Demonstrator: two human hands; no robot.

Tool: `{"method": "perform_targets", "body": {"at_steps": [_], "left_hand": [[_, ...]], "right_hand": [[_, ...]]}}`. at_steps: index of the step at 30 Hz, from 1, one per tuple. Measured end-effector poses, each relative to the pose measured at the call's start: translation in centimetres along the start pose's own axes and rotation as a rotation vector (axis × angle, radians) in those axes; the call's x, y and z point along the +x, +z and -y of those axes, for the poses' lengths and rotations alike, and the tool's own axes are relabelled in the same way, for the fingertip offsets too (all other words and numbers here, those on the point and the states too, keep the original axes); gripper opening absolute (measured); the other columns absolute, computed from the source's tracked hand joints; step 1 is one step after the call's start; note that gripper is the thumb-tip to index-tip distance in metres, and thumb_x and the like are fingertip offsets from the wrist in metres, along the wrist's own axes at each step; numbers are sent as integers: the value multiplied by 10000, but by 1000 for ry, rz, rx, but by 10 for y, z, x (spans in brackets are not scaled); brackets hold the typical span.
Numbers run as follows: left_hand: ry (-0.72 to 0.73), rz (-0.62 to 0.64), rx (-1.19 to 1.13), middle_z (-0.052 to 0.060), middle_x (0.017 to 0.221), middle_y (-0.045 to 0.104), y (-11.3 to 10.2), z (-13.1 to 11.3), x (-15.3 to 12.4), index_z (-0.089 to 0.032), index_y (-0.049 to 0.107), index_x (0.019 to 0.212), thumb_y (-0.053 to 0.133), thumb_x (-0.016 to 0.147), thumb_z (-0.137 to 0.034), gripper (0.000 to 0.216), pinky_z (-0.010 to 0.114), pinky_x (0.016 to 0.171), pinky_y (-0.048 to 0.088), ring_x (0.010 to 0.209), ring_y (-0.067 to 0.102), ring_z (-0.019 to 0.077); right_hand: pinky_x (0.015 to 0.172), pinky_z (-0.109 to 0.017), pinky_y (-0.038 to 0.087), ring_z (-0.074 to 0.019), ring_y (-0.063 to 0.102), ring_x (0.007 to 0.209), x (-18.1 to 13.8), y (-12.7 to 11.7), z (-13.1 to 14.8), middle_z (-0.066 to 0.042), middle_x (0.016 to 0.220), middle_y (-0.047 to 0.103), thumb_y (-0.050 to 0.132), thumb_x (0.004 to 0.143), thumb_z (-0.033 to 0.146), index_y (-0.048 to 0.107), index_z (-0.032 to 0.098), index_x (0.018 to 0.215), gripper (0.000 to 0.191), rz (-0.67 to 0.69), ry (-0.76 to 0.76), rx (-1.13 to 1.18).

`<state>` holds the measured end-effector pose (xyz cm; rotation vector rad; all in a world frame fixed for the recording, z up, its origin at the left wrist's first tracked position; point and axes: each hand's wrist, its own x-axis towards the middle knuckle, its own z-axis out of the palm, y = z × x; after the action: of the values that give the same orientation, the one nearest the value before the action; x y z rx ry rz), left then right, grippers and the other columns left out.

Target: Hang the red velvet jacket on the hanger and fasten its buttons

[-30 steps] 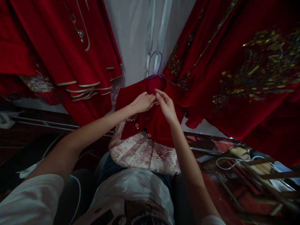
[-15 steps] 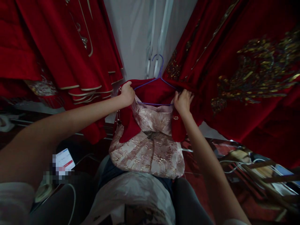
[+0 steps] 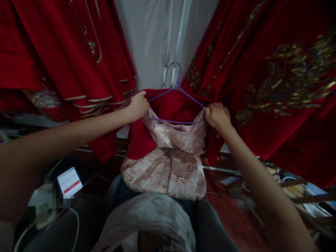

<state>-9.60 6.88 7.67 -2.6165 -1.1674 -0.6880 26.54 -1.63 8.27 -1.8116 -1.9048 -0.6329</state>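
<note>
A small red jacket hangs open on a purple wire hanger in front of me, over a pink and gold brocade dress. My left hand is closed on the jacket's left front edge and holds it out to the left. On the other side, my right hand is closed on the right front edge, pulled out to the right. Between them the hanger's bar and the top of the dress show.
Large red embroidered garments hang at the left and at the right, with a white wall between them. A lit phone lies low at the left with cables. Wooden pieces and wires lie at the right.
A second ago both hands were together at the jacket's closed front. They have since moved apart, spreading the jacket open and baring the dress. My right hand has gone further right.
</note>
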Motion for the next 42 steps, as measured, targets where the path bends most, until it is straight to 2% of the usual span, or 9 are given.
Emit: {"method": "perform_targets", "body": {"at_steps": [4, 9, 16, 22, 30, 35, 37, 39, 42], "left_hand": [[52, 112, 167, 103, 617, 573, -18, 0, -10, -181, 650, 694, 390, 751, -250, 275, 477, 935, 328, 864, 589, 292], [68, 129, 381, 143, 865, 671, -37, -6, -17, -170, 666, 886, 403, 767, -205, 291, 452, 912, 340, 949, 573, 289], [-44, 271, 383, 125, 948, 686, -32, -1, -25, -146, 615, 1022, 377, 847, -275, 322, 348, 793, 423, 888, 631, 245], [-136, 278, 121, 84, 904, 706, -23, 1, -29, -156, 564, 1145, 301, 932, -470, 462, 240, 661, 421, 769, 655, 182], [-159, 104, 169, 79, 1024, 725, -16, 6, -46, -213, 612, 1207, 267, 955, -465, 497, 257, 704, 436, 822, 675, 199], [-250, 5, 128, 100, 955, 733, -11, 16, -69, -177, 659, 1113, 254, 952, -444, 511, 260, 687, 426, 789, 670, 202], [-267, 63, 101, 95, 888, 737, -9, 21, -81, -175, 688, 1001, 272, 942, -439, 497, 253, 651, 414, 744, 661, 195], [-245, 201, 69, 75, 810, 735, -7, 22, -92, -188, 696, 902, 305, 930, -418, 454, 247, 621, 406, 687, 648, 184], [-149, 342, 9, 54, 783, 726, -5, 7, -96, -203, 687, 910, 357, 917, -389, 379, 244, 633, 426, 672, 645, 173]], "right_hand": [[826, -460, 458, -337, 625, 969, 6, -15, -5, -206, 955, 679, 281, 925, 385, 684, 120, 899, 484, 139, 100, 25], [846, -507, 457, -369, 639, 996, 38, -10, -31, -212, 910, 697, 361, 866, 637, 734, 124, 842, 635, 327, 256, 131], [699, -429, 524, -258, 670, 715, 28, -14, -61, -126, 692, 675, 344, 806, 776, 712, 164, 739, 718, 528, 299, 501], [763, -334, 515, -200, 643, 826, 2, -9, -49, -75, 944, 714, 585, 783, 596, 684, 180, 1003, 481, 96, -38, 765], [774, -327, 511, -206, 665, 852, -4, 22, -37, -85, 919, 722, 572, 820, 468, 679, 172, 930, 333, -251, 154, 809], [740, -356, 522, -224, 666, 817, -39, 47, -50, -100, 869, 707, 578, 765, 507, 622, 172, 848, 348, -446, 483, 928], [704, -356, 519, -229, 658, 777, -62, 56, -52, -87, 829, 700, 623, 709, 510, 610, 185, 826, 345, -363, 605, 1015], [678, -340, 511, -222, 649, 741, -80, 57, -49, -63, 788, 694, 667, 668, 480, 605, 201, 807, 317, -127, 626, 1108], [715, -320, 502, -215, 652, 799, -91, 41, -34, -54, 845, 701, 658, 714, 441, 600, 211, 776, 245, 266, 416, 1229]]}}
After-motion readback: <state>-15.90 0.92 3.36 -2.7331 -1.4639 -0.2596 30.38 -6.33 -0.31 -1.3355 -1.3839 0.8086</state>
